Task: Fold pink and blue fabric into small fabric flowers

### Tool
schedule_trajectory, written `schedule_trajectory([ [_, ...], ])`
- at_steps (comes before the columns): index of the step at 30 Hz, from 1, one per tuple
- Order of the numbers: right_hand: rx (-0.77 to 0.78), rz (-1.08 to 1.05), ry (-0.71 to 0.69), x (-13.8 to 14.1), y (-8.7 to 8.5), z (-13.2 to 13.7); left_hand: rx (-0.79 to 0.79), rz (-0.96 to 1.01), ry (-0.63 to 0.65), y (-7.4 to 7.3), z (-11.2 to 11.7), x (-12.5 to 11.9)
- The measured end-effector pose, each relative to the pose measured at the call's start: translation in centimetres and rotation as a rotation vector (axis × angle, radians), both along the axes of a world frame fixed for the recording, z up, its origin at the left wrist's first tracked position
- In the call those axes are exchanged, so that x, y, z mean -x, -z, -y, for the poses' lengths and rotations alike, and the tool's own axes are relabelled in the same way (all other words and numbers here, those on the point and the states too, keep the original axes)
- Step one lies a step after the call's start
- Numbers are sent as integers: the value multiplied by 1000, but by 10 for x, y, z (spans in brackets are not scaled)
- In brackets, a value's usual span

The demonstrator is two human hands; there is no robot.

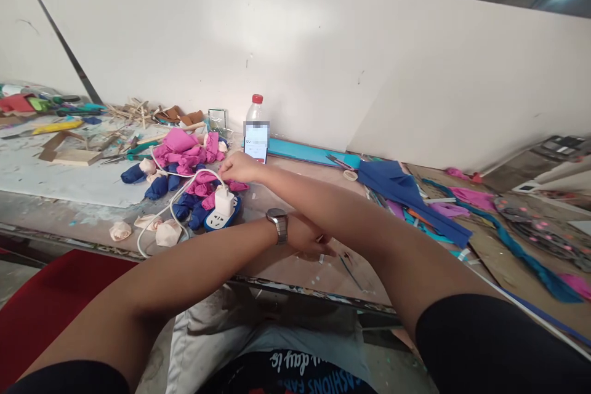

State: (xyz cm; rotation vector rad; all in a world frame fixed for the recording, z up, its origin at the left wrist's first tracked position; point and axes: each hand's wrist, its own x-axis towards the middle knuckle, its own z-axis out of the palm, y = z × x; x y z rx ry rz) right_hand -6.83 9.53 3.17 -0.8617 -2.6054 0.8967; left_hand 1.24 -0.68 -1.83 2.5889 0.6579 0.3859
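My arms cross over the table. My right hand (pixel 239 167) reaches left to the heap of pink cloth pieces (pixel 182 151), its fingers closed at the edge of the heap. Its fingertips are partly hidden, so what they pinch cannot be made out. Close below it, a white charger plug (pixel 224 202) sits in a blue and white power strip (pixel 217 220), with a white cable (pixel 173 203) looping left. My left hand (pixel 307 238), below a wristwatch (pixel 277 221), is low over the table near its front edge. Its fingers are curled and partly covered by my right forearm.
Dark blue bundles (pixel 157 188) and cream bundles (pixel 168 232) lie left. Behind stand a phone (pixel 255 143) and a red-capped bottle (pixel 257 108). Scissors (pixel 339 162), a tape roll (pixel 349 176) and blue cloth (pixel 410 197) lie right. A yellow cutter (pixel 58 127) lies far left.
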Motion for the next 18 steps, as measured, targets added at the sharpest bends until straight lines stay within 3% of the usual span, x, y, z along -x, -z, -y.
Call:
schedule_trajectory([
  [3, -74, 30, 15, -31, -11, -6, -86, -22, 21, -4, -1, 1],
  [6, -244, 57, 43, -84, -23, -22, -111, -35, 21, -8, -3, 2],
  [8, -475, 58, 180, -128, -27, -39, -123, -52, 8, -8, -4, 2],
  [10, -633, 238, 359, -173, -27, -60, -129, -57, 11, -7, -4, 1],
  [13, -625, 459, 559, -233, -20, -90, -138, -59, 12, -6, -3, 0],
  [18, -498, 658, 684, -296, 5, -117, -140, -87, -16, -10, 0, 2],
])
